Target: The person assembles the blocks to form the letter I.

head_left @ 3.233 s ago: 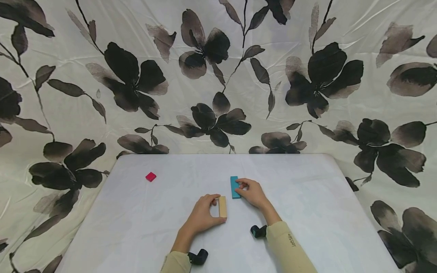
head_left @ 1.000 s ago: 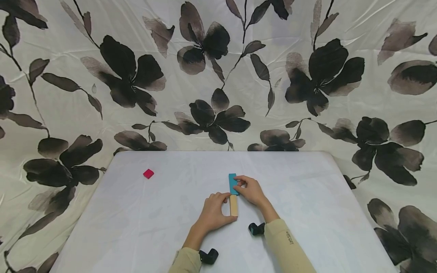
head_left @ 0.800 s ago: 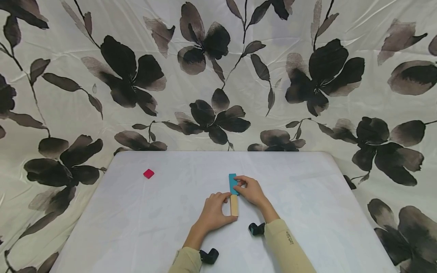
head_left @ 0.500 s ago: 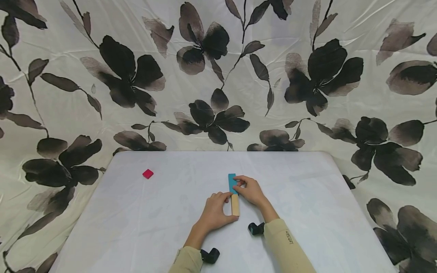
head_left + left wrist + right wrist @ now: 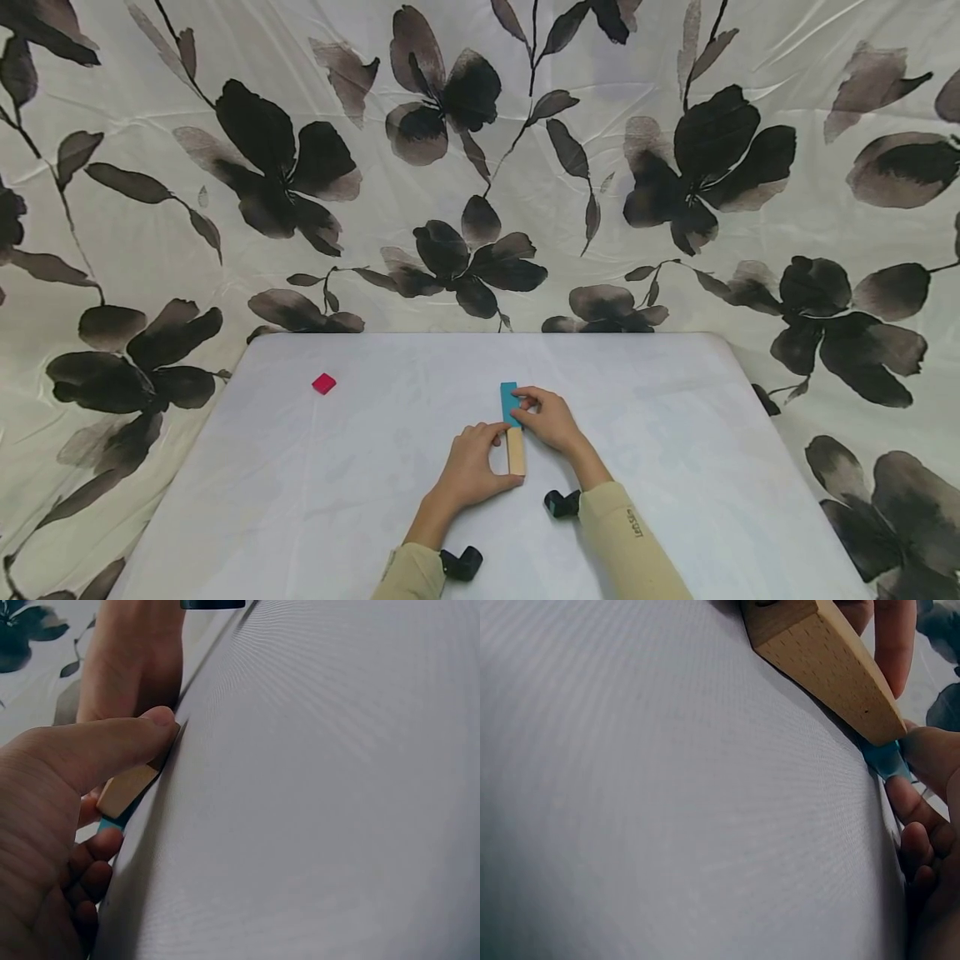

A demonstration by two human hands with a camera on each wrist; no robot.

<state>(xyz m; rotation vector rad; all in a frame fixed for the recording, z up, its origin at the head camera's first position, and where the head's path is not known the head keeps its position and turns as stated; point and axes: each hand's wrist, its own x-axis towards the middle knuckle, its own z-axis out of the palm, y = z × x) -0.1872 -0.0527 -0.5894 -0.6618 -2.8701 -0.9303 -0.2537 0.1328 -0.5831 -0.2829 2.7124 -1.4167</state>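
Note:
My left hand [image 5: 472, 467] grips a plain wooden block [image 5: 516, 452] by its ends, thumb at the near end and index finger at the far end. Beyond it, a flat blue block [image 5: 509, 405] lies in line, its near end right at the wooden block's far end. My right hand [image 5: 552, 421] holds the blue block from the right, thumb and index finger on it. In the right wrist view the wooden block [image 5: 832, 667] hides much of the blue block [image 5: 887, 760]. The left wrist view shows the thumb [image 5: 120, 746] pressed on the wooden block's end.
A small red block [image 5: 324, 383] lies apart at the far left of the white table [image 5: 300, 500]. Black wrist cameras hang by both sleeves, the left camera [image 5: 462, 564] and the right camera [image 5: 562, 503], close above the cloth. A floral curtain [image 5: 465, 167] stands behind the table.
Since the oldest frame, my left hand has slid the wooden block right, from left of the blue block to its near end. The right hand stays at the blue block; lately hardly anything moves.

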